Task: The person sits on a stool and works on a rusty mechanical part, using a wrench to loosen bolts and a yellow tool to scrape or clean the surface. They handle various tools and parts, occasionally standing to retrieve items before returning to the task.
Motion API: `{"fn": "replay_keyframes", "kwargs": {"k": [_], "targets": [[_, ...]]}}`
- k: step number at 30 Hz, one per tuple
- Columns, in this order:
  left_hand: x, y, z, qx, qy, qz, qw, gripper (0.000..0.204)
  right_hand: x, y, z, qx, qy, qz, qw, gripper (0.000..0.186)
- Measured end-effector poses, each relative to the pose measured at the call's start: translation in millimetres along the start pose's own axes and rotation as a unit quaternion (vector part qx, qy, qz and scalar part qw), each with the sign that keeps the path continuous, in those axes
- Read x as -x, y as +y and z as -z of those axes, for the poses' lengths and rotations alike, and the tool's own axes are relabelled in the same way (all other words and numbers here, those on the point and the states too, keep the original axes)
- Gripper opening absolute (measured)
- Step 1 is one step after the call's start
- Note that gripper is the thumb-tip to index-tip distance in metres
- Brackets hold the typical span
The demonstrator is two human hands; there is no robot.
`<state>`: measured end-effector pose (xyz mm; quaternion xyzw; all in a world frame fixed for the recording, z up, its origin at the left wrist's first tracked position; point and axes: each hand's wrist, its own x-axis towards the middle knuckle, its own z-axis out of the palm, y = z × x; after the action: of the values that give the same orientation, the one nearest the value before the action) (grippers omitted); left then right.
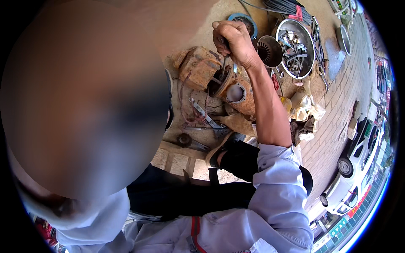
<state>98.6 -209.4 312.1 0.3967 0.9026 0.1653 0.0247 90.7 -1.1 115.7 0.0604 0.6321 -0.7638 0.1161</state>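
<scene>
My right hand (237,42) is closed in a fist around a dark-handled tool (226,44), whose kind I cannot make out. The fist is above a rusty machine (200,67), which looks like a motor or pump body lying on the ground. A pale round flanged opening (236,92) faces up on its near side, and a gap with a shaft shows between its two halves. Of my left hand nothing shows; a large blurred area covers the left of the view. Near the machine lies a silvery wrench-like tool (202,110).
A steel bowl (312,55) of small metal parts stands far right, beside a slotted metal cylinder (270,51). Behind are a blue-rimmed round part (253,29) and coiled cable (282,6). Plastic bags (310,110) lie right of my forearm; a white car (352,168) is parked beyond.
</scene>
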Motion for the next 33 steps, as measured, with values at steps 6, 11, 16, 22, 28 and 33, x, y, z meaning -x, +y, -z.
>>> {"fn": "replay_keyframes", "kwargs": {"k": [6, 11, 16, 22, 28, 33], "targets": [[-29, -20, -24, 0.043, -0.061, 0.063, 0.995, 0.025, 14, 2, 7, 0.007, 0.068, 0.031, 0.997, 0.04], [13, -13, -182, 0.436, -0.053, 0.271, 0.856, 0.015, 33, -19, 8, 0.182, 0.025, 0.006, 0.983, 0.039], [54, 80, -316, 0.829, -0.095, 0.438, 0.335, 0.015, 23, -55, 8, 0.436, -0.048, -0.058, 0.897, 0.039], [18, 77, -313, 0.949, 0.052, 0.304, -0.072, 0.028, -5, -94, -26, 0.76, -0.231, -0.047, 0.606, 0.018], [0, 72, -335, 0.928, 0.115, 0.261, -0.242, 0.025, -10, -91, -48, 0.819, -0.407, 0.017, 0.404, 0.008], [-8, 75, -346, 0.909, 0.15, 0.243, -0.305, 0.022, -24, -86, -43, 0.802, -0.491, 0.038, 0.339, 0.01]]}}
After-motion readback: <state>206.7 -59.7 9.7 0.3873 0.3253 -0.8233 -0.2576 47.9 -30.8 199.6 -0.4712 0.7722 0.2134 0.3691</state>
